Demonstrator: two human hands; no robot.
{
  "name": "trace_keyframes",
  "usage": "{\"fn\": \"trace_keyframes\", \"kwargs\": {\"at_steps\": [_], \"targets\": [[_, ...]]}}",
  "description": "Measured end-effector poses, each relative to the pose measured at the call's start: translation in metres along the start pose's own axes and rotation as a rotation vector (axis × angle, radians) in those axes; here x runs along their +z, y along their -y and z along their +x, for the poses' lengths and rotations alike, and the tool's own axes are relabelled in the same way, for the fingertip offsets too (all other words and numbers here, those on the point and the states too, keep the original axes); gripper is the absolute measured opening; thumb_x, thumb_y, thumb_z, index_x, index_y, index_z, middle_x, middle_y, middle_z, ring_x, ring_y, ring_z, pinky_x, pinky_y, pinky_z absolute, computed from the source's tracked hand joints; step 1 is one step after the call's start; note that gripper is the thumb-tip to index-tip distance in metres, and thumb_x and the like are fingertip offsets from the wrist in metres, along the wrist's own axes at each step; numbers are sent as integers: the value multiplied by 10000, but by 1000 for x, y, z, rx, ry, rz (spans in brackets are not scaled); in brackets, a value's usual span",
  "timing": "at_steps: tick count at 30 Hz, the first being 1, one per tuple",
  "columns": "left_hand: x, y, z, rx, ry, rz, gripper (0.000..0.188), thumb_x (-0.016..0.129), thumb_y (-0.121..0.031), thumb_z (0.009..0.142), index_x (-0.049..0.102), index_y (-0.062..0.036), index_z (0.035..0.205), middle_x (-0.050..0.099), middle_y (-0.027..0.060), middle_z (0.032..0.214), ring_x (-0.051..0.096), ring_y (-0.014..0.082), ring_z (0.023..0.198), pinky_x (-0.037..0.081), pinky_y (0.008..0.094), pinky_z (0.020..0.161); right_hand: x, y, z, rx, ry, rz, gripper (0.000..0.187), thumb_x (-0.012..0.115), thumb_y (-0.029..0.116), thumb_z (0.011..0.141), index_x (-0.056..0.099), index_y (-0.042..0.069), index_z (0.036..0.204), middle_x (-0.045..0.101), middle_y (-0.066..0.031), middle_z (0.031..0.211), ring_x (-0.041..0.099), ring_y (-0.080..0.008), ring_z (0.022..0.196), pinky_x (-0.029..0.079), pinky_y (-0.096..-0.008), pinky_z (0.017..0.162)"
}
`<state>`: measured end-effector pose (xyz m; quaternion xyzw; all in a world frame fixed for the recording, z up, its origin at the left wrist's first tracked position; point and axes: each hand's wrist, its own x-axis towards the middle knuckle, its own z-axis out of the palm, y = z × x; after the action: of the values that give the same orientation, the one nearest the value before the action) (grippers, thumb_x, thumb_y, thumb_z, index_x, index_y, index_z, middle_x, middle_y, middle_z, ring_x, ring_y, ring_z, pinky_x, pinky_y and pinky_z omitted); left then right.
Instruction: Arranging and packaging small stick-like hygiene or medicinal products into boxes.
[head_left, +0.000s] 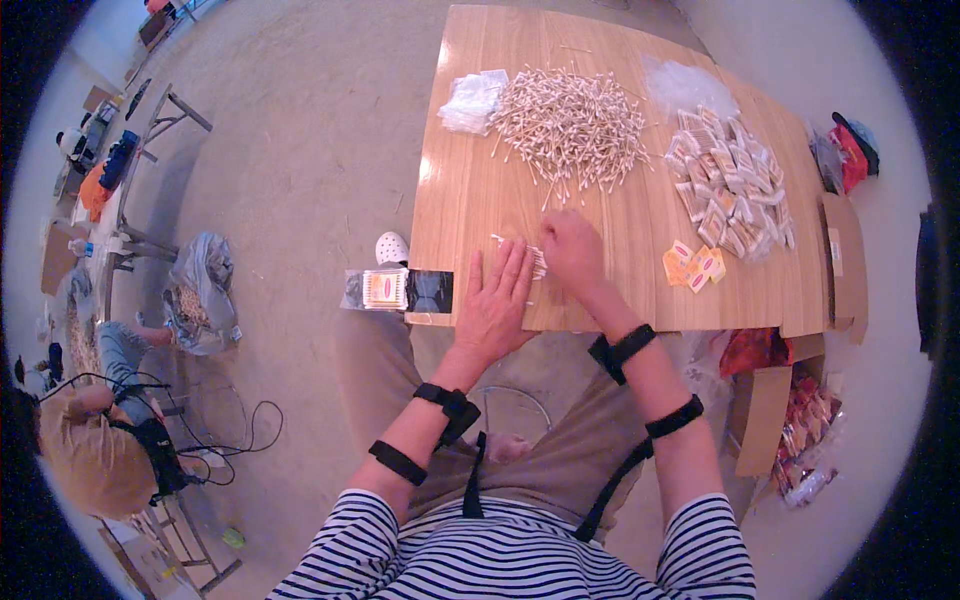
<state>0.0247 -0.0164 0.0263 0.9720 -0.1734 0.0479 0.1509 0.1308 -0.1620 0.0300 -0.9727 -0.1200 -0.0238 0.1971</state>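
Note:
My left hand [497,300] lies flat near the table's front edge, fingers stretched out over a few cotton swabs [540,264]. White tips of these swabs show beside and beyond its fingers. Just to the right, my right hand [573,250] is closed, its fingers curled low over the wood; what they hold, if anything, is hidden. Farther back spreads a big heap of loose cotton swabs [570,130]. At the front left corner, a flat pack of swabs [384,289] with a printed card rests beside a black piece [430,291]. Several orange-and-white cards [694,266] lie right of my right hand.
Clear plastic bags [474,100] lie left of the heap, more clear plastic [690,85] behind it. Filled swab packs [730,185] pile up on the table's [630,290] right. Cardboard boxes [762,420] stand beyond the right edge. At far left, another person [100,440] sits near a bag [205,290].

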Motion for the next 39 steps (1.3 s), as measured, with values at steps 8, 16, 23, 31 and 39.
{"fn": "trace_keyframes", "kwargs": {"at_steps": [8,16,23,31,39], "targets": [[-3,-1,1,-1,5,10,1175,862,-523,616,342,-5,1534,276,155,1643,225,310,1540,140,590,1237,8,2,37,176,-65,-62,250,602,256,915,673,35,1010,685,-171,1071,691,-397,908,555,-527,797],[1,-2,0,-14,10,20,1183,848,-536,634,312,-21,1554,270,144,1648,212,301,1545,146,600,1232,-2,-9,9,65,-35,43,197,611,215,903,662,36,968,670,-183,1031,680,-405,900,552,-532,786],[-5,-3,1,-8,25,41,1174,846,-537,635,318,-31,1554,271,130,1651,214,300,1545,143,600,1232,10,2,43,135,-56,7,139,579,120,897,665,38,968,665,-188,1027,680,-385,937,554,-510,796],[-1,-2,0,-14,13,38,1187,855,-527,627,313,-24,1555,266,133,1652,224,300,1541,148,595,1232,-4,-19,16,23,18,-12,134,567,91,884,665,63,972,641,-168,1050,666,-403,934,548,-507,805],[-1,-1,1,3,20,8,1220,868,-530,603,307,-11,1554,245,142,1660,208,306,1546,138,607,1234,3,-6,0,-96,25,119,91,596,102,867,647,55,926,622,-168,993,646,-395,917,530,-504,806]]}}
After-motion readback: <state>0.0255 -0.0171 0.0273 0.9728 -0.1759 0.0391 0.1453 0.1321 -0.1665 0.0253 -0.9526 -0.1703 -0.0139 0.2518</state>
